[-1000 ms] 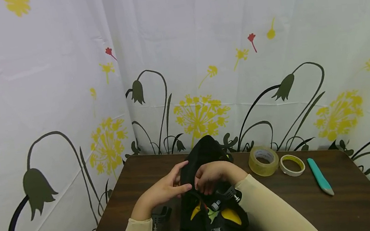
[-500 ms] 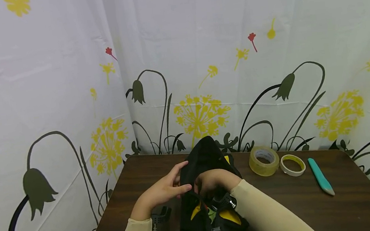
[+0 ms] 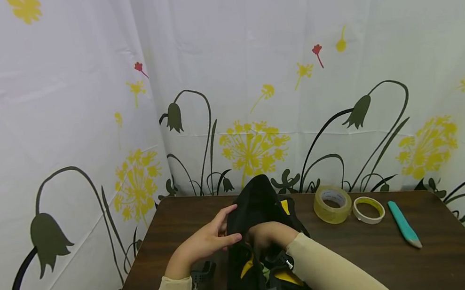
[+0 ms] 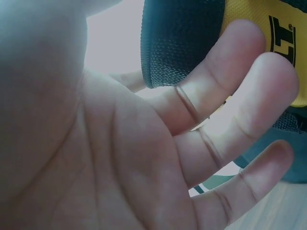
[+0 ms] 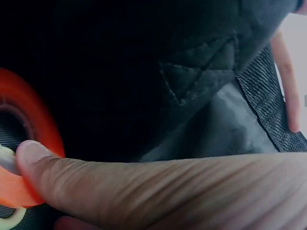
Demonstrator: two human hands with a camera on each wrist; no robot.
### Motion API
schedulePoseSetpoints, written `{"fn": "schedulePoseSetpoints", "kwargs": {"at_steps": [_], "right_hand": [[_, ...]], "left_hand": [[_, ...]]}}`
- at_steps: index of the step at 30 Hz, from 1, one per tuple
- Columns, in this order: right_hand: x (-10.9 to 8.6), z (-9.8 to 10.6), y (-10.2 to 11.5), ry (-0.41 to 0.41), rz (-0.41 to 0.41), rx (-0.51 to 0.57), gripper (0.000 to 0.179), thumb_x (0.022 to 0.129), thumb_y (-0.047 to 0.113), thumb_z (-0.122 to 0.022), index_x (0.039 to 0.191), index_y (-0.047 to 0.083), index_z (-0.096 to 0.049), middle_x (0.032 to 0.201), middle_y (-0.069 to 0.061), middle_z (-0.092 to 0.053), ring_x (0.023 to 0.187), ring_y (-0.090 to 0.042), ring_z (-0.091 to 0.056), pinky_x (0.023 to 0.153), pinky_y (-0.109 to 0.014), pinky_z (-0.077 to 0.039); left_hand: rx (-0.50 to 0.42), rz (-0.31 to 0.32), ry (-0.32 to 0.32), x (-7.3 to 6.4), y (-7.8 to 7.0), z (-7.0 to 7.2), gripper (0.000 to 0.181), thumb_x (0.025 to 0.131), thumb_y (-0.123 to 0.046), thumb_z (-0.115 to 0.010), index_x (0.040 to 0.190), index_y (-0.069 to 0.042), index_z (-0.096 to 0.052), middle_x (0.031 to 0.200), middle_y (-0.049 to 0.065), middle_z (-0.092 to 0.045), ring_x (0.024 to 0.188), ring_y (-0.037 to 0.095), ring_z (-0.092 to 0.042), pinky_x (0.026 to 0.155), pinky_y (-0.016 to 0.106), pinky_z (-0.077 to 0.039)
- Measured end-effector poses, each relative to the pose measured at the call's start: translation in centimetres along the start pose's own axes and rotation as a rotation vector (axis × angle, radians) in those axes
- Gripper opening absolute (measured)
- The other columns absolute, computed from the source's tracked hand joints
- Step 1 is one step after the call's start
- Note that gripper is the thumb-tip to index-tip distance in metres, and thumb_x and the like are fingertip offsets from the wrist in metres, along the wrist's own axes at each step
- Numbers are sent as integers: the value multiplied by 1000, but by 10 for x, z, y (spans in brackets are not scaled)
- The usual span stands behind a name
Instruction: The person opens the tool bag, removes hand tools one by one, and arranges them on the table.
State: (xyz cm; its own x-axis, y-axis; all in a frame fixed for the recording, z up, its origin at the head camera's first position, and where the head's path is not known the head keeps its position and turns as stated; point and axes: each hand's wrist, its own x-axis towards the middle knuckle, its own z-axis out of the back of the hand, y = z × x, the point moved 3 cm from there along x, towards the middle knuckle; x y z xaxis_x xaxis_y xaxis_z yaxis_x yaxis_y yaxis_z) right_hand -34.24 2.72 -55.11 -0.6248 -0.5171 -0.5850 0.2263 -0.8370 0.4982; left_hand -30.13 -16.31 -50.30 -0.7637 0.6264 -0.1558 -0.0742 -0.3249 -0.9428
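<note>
A black tool bag [image 3: 259,199] with yellow panels stands at the front middle of the table. My left hand [image 3: 203,242] holds its left side, thumb and fingers spread at the rim. In the left wrist view, the bent fingers [image 4: 259,96] lie near a yellow panel with black lettering. My right hand [image 3: 269,235] reaches into the bag, its fingers hidden in the head view. In the right wrist view, its thumb [image 5: 72,177] grips a red-orange roll of tape [image 5: 36,120] against dark fabric. Part of a cream ring [image 5: 14,219] shows below that roll.
On the table [image 3: 446,236], right of the bag, lie a clear packing tape roll [image 3: 332,205], a smaller white tape roll [image 3: 368,211] and a teal, grey-tipped cutter-like tool [image 3: 404,224]. A flower-print white curtain [image 3: 250,67] hangs behind the table.
My right hand has gone lower and deeper into the bag, its fingers now out of sight. The left hand has kept its place at the bag's side.
</note>
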Motion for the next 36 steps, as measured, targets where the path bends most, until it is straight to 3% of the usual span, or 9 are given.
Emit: {"fn": "schedulePoseSetpoints", "kwargs": {"at_steps": [9, 13, 15, 20, 25, 31, 36], "right_hand": [[-12, 3, 2, -27, -60, -39, 13, 87, 11, -76, 92, 13, -64, 83, -4, -64, 72, -18, -59, 67, -32, -51], [-14, 5, 2, -38, -33, 14, 11, 86, 10, -75, 90, 14, -65, 82, -5, -66, 72, -20, -62, 66, -33, -53], [-15, 8, 0, -62, 0, 92, 11, 85, 8, -75, 88, 14, -67, 82, -6, -68, 69, -21, -64, 63, -34, -54], [-24, 26, -5, -231, 68, 250, 14, 84, 5, -76, 92, 11, -66, 84, -9, -67, 64, -24, -68, 56, -35, -57], [-49, 45, -5, -426, 83, 312, 18, 86, 7, -75, 100, 9, -64, 88, -10, -65, 61, -23, -69, 53, -34, -58], [-85, 52, -3, -550, 117, 317, 18, 90, 14, -74, 105, 12, -66, 87, -7, -66, 65, -19, -67, 57, -33, -58], [-106, 47, -9, -649, 160, 342, 17, 93, 20, -74, 108, 20, -67, 85, -3, -65, 65, -19, -65, 60, -33, -56]], "left_hand": [[11, 4, -6, 1, 1, -1, 84, 99, -40, -66, 161, -40, -10, 108, 11, -66, 87, 38, -62, 83, 49, -53], [17, 3, -12, 0, 2, 0, 83, 99, -41, -66, 161, -41, -10, 111, 9, -67, 90, 38, -64, 84, 50, -53], [8, 0, -11, 0, 2, 0, 83, 99, -40, -66, 160, -41, -10, 116, 10, -68, 94, 43, -63, 85, 51, -53], [-7, -11, 4, 1, 2, 1, 82, 100, -38, -65, 161, -40, -9, 123, 16, -68, 94, 45, -62, 83, 46, -54], [11, -1, -6, 3, 1, 1, 82, 99, -40, -66, 160, -41, -11, 110, 13, -69, 83, 34, -62, 80, 44, -54], [31, 13, -24, 2, 1, 0, 83, 97, -44, -67, 159, -44, -12, 107, 9, -70, 92, 47, -63, 83, 49, -54], [28, 12, -13, 1, 0, 0, 84, 98, -44, -66, 160, -43, -10, 117, 8, -70, 92, 40, -64, 84, 49, -54]]}}
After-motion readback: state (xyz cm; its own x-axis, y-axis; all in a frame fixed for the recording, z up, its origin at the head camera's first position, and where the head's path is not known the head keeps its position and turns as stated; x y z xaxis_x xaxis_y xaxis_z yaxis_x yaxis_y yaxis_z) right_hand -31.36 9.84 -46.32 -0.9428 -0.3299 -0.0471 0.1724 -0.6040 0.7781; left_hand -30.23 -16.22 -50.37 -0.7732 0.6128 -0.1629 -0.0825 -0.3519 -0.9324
